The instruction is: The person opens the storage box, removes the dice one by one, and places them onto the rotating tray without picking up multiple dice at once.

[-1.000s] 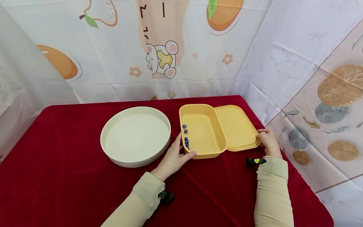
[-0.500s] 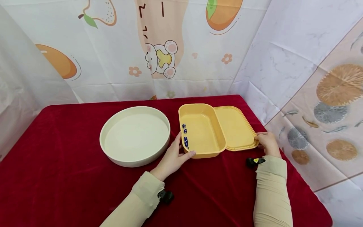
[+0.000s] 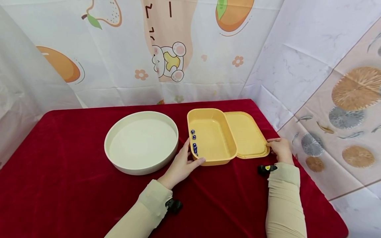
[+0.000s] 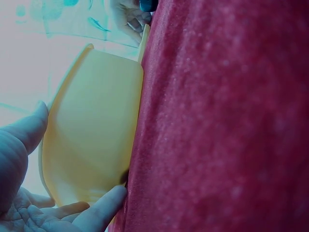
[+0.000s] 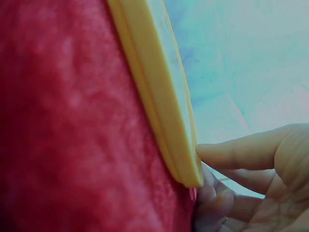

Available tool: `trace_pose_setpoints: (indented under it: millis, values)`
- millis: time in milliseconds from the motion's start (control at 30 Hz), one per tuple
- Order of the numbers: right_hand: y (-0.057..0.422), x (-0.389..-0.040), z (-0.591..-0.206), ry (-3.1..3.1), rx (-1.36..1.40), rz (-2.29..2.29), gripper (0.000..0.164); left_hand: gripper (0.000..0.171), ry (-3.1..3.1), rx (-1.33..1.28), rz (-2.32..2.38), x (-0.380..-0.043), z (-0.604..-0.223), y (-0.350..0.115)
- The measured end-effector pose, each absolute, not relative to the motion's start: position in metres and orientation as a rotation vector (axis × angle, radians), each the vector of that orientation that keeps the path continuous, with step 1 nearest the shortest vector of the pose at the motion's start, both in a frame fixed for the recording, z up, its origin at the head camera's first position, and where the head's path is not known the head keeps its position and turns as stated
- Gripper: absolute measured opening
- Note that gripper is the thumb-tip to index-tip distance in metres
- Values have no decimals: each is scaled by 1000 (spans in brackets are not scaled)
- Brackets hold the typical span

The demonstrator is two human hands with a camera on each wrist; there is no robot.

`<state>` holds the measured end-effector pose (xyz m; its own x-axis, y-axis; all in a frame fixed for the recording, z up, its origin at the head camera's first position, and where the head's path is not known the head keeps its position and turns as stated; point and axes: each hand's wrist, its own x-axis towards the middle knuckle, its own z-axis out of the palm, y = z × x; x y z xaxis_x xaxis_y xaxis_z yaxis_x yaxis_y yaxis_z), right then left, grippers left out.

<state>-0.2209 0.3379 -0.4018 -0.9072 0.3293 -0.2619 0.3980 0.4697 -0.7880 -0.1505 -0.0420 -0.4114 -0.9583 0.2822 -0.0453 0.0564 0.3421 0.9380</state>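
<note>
A yellow rectangular box (image 3: pixel 219 162), with no cover on it, sits on the red cloth. Along its left inner side lie several small blue dice (image 3: pixel 194 137). My left hand (image 3: pixel 180 166) grips the box's near left corner, thumb at the near rim and fingers along the left wall. The left wrist view shows the thumb at the rim and a fingertip low on the wall (image 4: pixel 91 116). Flat on the cloth against the box's right side lies the matching yellow lid (image 3: pixel 245 134). My right hand (image 3: pixel 280 150) pinches the lid's near right corner between thumb and fingers.
A round cream tray (image 3: pixel 141 142) with a raised rim stands left of the box, close to the left hand. The red cloth (image 3: pixel 68 185) covers the table. Printed curtains (image 3: pixel 205 46) hang behind and to the right, close to the lid's side.
The right hand and the lid have shifted slightly left, toward the box. The left hand keeps its grip, and the box and dice look unmoved.
</note>
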Motion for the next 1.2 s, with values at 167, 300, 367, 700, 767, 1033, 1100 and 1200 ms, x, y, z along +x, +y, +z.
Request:
trace_pose_setpoints:
  millis: [167, 300, 367, 700, 767, 1033, 1100, 1200]
  values:
    - [336, -221, -397, 2661, 639, -1400, 47, 99, 2435, 322, 1638, -149, -408, -42]
    - [330, -221, -391, 2665, 616, -1436, 51, 96, 2473, 320, 1600, -148, -405, -43]
    - [327, -222, -388, 2682, 600, -1434, 52, 96, 2485, 319, 1582, -147, -403, -44]
    - [309, -221, -372, 2732, 522, -1539, 51, 92, 2643, 370, 1389, -141, -390, -47]
    - [305, -221, -369, 2721, 507, -1605, 49, 90, 2665, 367, 1367, -141, -387, -49]
    - [291, -220, -356, 2687, 434, -1810, 32, 80, 2690, 410, 1433, -141, -375, -54]
    - [289, -219, -353, 2661, 424, -1869, 20, 77, 2685, 422, 1485, -141, -373, -56]
    - [285, -217, -348, 2635, 411, -1939, 5, 73, 2683, 415, 1577, -143, -368, -61]
